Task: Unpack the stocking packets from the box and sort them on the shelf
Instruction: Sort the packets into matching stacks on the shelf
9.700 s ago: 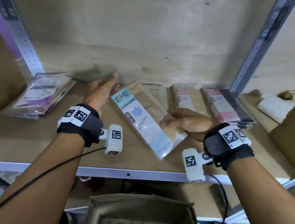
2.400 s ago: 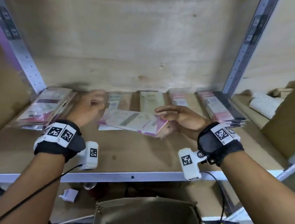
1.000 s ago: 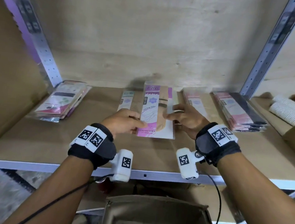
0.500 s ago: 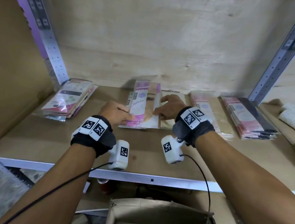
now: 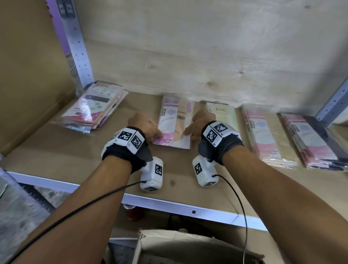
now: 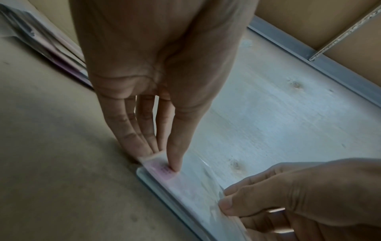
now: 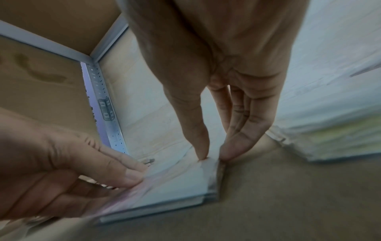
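A pink and purple stocking packet lies lengthwise on the brown shelf, on top of a thin stack. My left hand pinches its near left corner, thumb on top and fingers down the side edge. My right hand pinches the near right corner the same way. The packet's glossy face shows between both hands in the wrist views. The open cardboard box stands below the shelf's front edge.
Other packet piles line the shelf's back: a mixed pile at the left, a cream packet just right of my hands, then a pink pile and a pink and dark pile. Metal uprights stand at both sides.
Over the last second the pink packet slid left off the cream packet and now lies beside it. Both hands stayed at its near end, close together.
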Tool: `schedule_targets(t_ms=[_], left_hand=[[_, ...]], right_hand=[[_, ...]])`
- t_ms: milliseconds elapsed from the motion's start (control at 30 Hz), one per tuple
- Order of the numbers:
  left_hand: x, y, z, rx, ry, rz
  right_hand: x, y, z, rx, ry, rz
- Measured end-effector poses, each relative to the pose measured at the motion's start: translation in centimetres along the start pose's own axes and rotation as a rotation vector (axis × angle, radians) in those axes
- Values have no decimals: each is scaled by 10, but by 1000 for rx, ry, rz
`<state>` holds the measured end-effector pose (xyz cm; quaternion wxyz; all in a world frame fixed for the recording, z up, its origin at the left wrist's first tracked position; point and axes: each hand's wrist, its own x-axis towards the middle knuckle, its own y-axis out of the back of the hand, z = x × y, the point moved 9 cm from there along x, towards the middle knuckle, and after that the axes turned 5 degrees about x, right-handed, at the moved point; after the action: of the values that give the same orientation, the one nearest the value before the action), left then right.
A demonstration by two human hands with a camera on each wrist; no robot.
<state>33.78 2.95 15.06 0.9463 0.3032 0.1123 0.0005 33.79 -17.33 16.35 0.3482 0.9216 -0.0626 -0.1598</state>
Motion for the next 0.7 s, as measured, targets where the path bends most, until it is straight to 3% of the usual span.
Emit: schedule_targets(t_ms=[233,700], left_hand=[[5,-1,-2,24,7,23],[11,-4,-5,78,-22,12]], right_hand=[[1,5,-7,-112,38,66],[0,-2,-10,-154,14,13]])
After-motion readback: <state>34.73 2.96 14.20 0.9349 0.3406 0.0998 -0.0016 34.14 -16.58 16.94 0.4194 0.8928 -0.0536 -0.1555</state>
